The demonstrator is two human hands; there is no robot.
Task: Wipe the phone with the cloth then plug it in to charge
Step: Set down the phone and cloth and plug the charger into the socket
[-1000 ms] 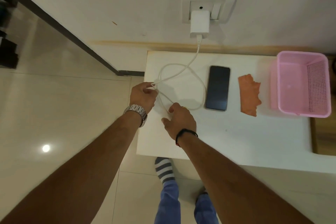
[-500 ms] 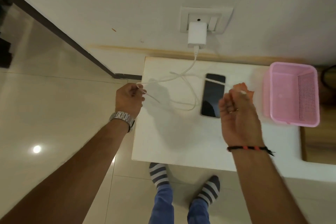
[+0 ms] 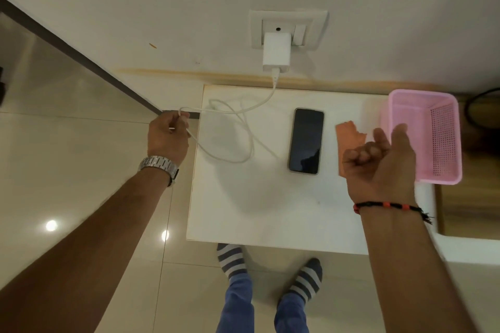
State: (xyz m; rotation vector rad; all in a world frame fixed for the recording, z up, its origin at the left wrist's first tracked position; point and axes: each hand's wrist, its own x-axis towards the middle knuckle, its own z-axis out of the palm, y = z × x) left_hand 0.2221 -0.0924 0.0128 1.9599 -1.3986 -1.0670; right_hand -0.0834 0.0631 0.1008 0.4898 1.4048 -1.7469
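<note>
since half a second ago the right hand (image 3: 378, 159) has swung further right, off the phone (image 3: 306, 140) and over the cloth (image 3: 349, 134), and the cable (image 3: 235, 121) no longer drapes across the phone's top. that hand now hovers palm up with fingers loosely curled, nothing visible in it, its thumb side just beside the basket (image 3: 443, 140). left hand (image 3: 167, 138) is closed around a loop of cable out past the table's (image 3: 257, 211) left edge, over the floor (image 3: 67, 157). cable runs from the charger (image 3: 276, 55) in the wall socket (image 3: 288, 28) down onto the table's far left part and lies in loose loops; its free end cannot be made out. phone lies face up, screen dark, mid-table, apart from the cable loops and just left of the cloth. cloth lies flat between phone and basket, partly hidden by the right hand. basket sits at the far right corner, hanging a little past the right edge. near half of the table is bare.
</note>
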